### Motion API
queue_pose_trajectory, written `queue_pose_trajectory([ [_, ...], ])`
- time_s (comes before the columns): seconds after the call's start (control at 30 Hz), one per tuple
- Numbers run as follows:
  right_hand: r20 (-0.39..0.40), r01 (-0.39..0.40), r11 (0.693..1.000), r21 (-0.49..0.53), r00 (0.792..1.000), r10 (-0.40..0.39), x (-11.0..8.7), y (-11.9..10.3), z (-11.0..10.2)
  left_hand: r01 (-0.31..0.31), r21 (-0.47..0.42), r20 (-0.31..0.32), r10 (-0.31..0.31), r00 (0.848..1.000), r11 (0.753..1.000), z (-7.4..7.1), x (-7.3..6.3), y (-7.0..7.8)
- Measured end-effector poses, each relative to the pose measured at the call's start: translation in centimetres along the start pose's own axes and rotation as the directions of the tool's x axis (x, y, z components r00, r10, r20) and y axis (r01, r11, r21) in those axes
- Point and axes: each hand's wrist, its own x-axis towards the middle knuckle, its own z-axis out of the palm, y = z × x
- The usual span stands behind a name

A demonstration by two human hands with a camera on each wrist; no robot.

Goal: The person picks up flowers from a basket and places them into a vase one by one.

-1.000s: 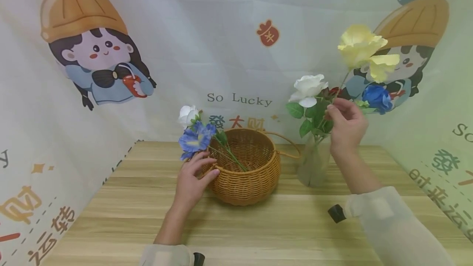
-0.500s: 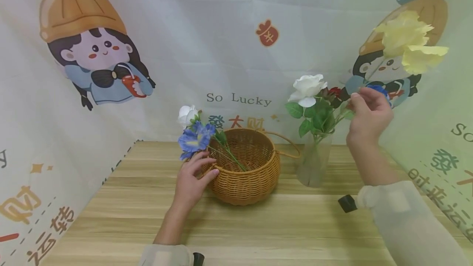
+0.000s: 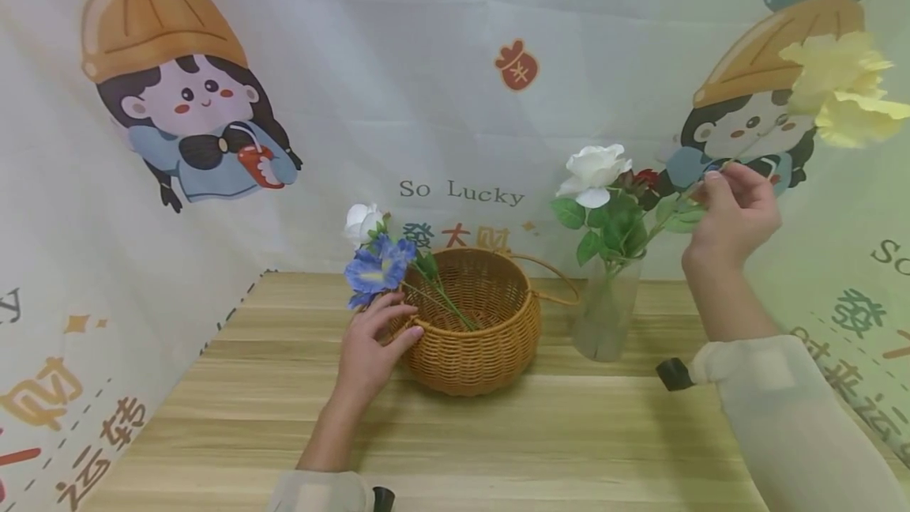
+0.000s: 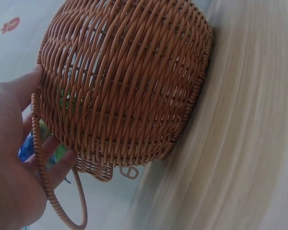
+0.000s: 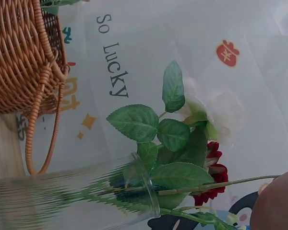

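My right hand [image 3: 735,220] pinches the stem of a yellow flower [image 3: 839,89], whose bloom leans out to the right. That stem [image 5: 221,184] runs down into the mouth of a clear ribbed vase [image 3: 603,322]. A white rose [image 3: 594,172] and a dark red flower [image 5: 213,175] share the vase with green leaves. On the left, my left hand [image 3: 368,346] holds the rim of a wicker basket [image 3: 469,366], its thumb and fingers spread at the edge beside the looped handle [image 4: 43,177]. A blue flower [image 3: 377,265] and a white flower [image 3: 362,224] lean out of the basket.
Basket and vase stand side by side on a wooden table [image 3: 498,449]. Behind them hangs a pale printed cloth [image 3: 398,85] with cartoon figures and lettering. The basket's right handle [image 3: 554,275] reaches toward the vase.
My right hand has moved right, tilting the yellow flower outward to the right. The blue flower near that hand has become hidden behind it. My left hand and the basket stay put.
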Motion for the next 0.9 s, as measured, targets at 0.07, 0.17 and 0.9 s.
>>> queue_pose_trajectory([
  [0.07,-0.003,-0.014,1.0,-0.01,1.0,0.014,0.0,0.1,0.0,0.003,-0.003,-0.003,-0.003,1.0,1.0,0.0,0.0,0.0],
  [0.17,-0.021,-0.047,0.997,-0.058,0.999,0.046,-0.1,0.5,-0.2,-0.003,-0.007,-0.005,0.003,1.0,1.0,0.0,0.0,0.0],
  [0.9,0.025,-0.058,0.964,-0.261,0.997,0.067,-2.6,5.7,-3.3,0.009,0.015,-0.002,-0.009,1.0,1.0,-0.1,0.0,0.1],
])
